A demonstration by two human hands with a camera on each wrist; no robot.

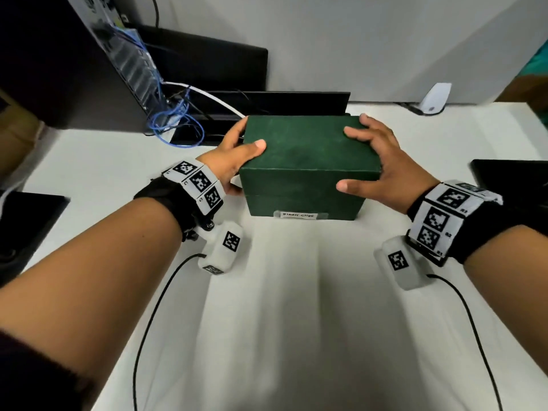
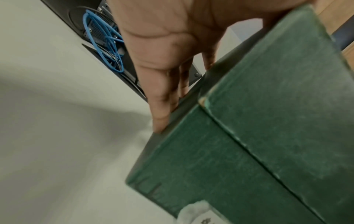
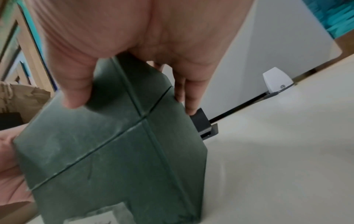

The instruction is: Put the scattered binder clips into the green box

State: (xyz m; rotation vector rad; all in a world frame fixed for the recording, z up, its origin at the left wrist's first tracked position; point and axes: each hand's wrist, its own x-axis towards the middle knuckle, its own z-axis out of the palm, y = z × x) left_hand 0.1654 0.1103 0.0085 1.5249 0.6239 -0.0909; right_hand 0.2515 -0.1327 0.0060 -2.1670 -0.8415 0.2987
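Flanking the green box (image 1: 308, 161), both hands clasp its closed lid: the left hand (image 1: 234, 155) wraps the left end with its thumb on top, and the right hand (image 1: 382, 170) spans the right end, fingers (image 1: 355, 133) curled over the top and thumb at the front edge. Its long axis runs left to right on the white desk (image 1: 296, 321), between the palms, so either hand is equally near. A front label (image 1: 300, 215) reads "Binder Clips". No binder clips are visible.
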